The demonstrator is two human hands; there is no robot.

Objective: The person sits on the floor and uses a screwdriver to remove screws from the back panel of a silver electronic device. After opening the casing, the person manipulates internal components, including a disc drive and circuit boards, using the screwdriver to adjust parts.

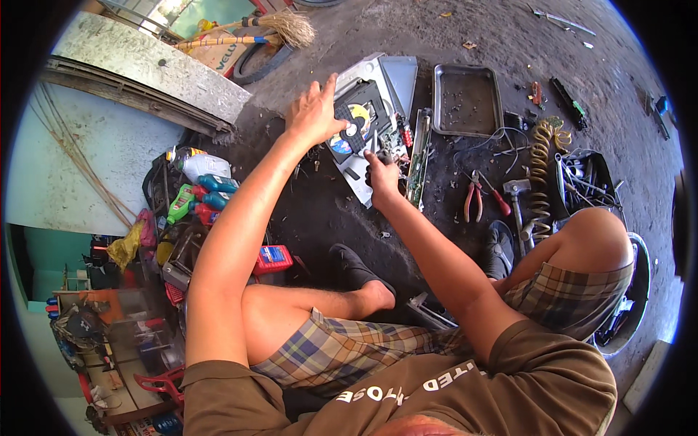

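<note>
A disc player (351,173) lies opened up on the dark ground, its pale metal case holding a black disc mechanism (372,102) with a printed disc (340,145) in it. My left hand (313,116) is over the left side of the mechanism, fingers stretched apart, the thumb at the disc. Closed round a dark-handled tool (372,161) is my right hand (383,178), at the near right of the disc. The tool's tip is too small to make out. Loose circuit boards (418,163) are beside the case on the right.
A metal tray (467,102) with small bits stands at the far right of the player. Pliers (473,200), a red-handled screwdriver (500,202), a hammer (518,192) and a coiled hose (539,167) lie to the right. Several bottles (211,190) crowd the left, near a red container (273,259).
</note>
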